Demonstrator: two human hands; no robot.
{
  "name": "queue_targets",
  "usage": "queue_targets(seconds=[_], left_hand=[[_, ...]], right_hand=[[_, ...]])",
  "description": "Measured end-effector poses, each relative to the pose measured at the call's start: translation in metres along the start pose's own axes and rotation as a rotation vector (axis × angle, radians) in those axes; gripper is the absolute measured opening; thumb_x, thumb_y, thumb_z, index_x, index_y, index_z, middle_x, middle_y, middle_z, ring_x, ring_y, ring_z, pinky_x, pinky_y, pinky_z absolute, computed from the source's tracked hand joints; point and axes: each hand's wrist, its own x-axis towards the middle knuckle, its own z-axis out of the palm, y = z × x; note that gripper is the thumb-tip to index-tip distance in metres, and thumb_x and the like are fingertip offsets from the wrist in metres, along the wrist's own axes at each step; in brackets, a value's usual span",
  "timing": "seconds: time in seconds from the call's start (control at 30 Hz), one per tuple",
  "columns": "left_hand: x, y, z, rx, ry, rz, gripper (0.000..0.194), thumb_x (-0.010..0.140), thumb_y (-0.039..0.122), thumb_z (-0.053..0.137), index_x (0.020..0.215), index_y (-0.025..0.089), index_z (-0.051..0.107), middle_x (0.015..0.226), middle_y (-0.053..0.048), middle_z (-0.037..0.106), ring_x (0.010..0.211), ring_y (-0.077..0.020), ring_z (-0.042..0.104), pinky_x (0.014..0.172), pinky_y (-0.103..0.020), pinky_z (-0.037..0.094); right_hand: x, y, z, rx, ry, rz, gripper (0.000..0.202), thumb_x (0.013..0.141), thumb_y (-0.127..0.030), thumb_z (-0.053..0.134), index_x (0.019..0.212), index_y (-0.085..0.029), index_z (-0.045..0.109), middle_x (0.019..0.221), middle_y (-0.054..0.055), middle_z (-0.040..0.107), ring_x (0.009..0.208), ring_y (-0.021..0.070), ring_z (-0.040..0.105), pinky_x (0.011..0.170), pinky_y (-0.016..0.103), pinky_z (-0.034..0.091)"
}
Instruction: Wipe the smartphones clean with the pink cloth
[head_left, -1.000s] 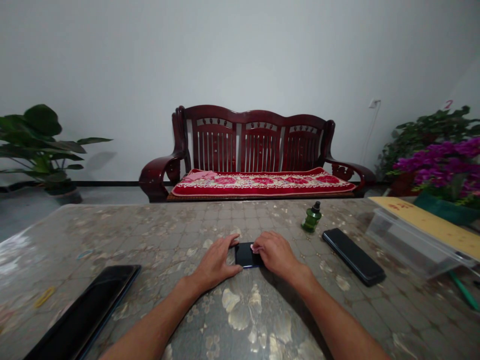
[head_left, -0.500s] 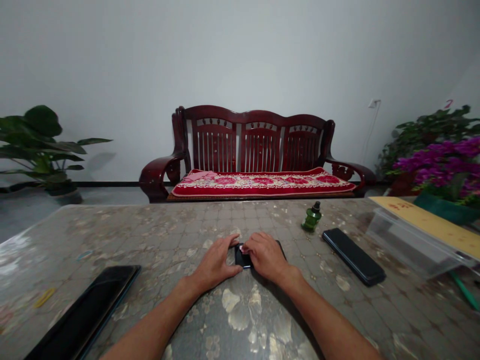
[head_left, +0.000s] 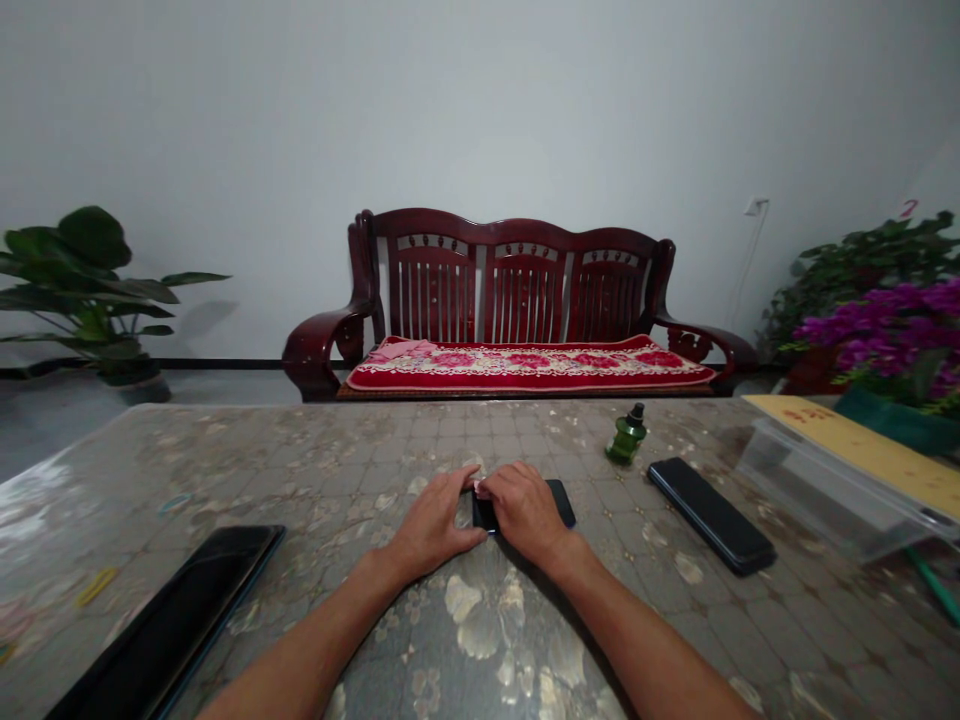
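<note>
A dark phone [head_left: 561, 500] lies flat on the patterned table [head_left: 360, 450], crosswise in front of me. My left hand [head_left: 437, 520] is at its left end, thumb and fingers apart, the fingertips touching or close to its edges. My right hand [head_left: 526, 508] rests over the middle of the phone and covers part of it. Its fingers are pinched on a small pinkish-white piece [head_left: 480, 489] near the phone's upper left corner; most of that piece is hidden by the fingers.
A long dark device [head_left: 176, 620] lies at left, beside a yellow clip-like item [head_left: 96, 587]. To the right are a green bottle [head_left: 626, 434], a black case [head_left: 711, 515] and a clear plastic box [head_left: 825, 490] under a yellow board. A wooden bench [head_left: 521, 235] stands behind.
My right hand has shifted slightly up and left with the small piece, so more of the phone's right end shows. The left hand keeps its place. The camera view moved a little.
</note>
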Motion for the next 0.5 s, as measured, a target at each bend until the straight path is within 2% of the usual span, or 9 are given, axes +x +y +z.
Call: queue_targets(seconds=[0.13, 0.3, 0.5], left_hand=[[0.0008, 0.0008, -0.0013, -0.008, 0.011, -0.012, 0.083, 0.065, 0.020, 0.078, 0.141, 0.020, 0.045, 0.129, -0.013, 0.063, 0.120, -0.0329, 0.059, 0.105, -0.051, 0.047], [0.0022, 0.0017, -0.0030, -0.021, -0.003, -0.042, 0.084, 0.064, 0.022, 0.080, 0.141, 0.018, 0.045, 0.133, -0.015, 0.061, 0.123, -0.0336, 0.057, 0.106, -0.051, 0.046], [0.0023, 0.0023, -0.0016, -0.030, 0.017, -0.025, 0.080, 0.066, 0.024, 0.078, 0.140, 0.017, 0.047, 0.123, -0.013, 0.068, 0.116, -0.0323, 0.063, 0.103, -0.048, 0.049]], right_hand=[[0.0010, -0.0016, 0.0018, -0.014, 0.007, 0.025, 0.022, 0.101, -0.019, 0.051, 0.100, -0.020, 0.073, 0.096, 0.006, 0.072, 0.093, 0.0201, 0.059, 0.083, 0.030, 0.039], [-0.0005, -0.0019, 0.0031, 0.040, 0.018, -0.050, 0.020, 0.098, -0.015, 0.054, 0.104, -0.022, 0.072, 0.097, 0.004, 0.072, 0.095, 0.0199, 0.058, 0.085, 0.031, 0.038], [-0.0039, -0.0012, 0.0059, 0.053, 0.001, -0.167, 0.019, 0.083, -0.008, 0.059, 0.090, -0.021, 0.071, 0.088, 0.004, 0.069, 0.089, 0.0208, 0.055, 0.083, 0.032, 0.038]])
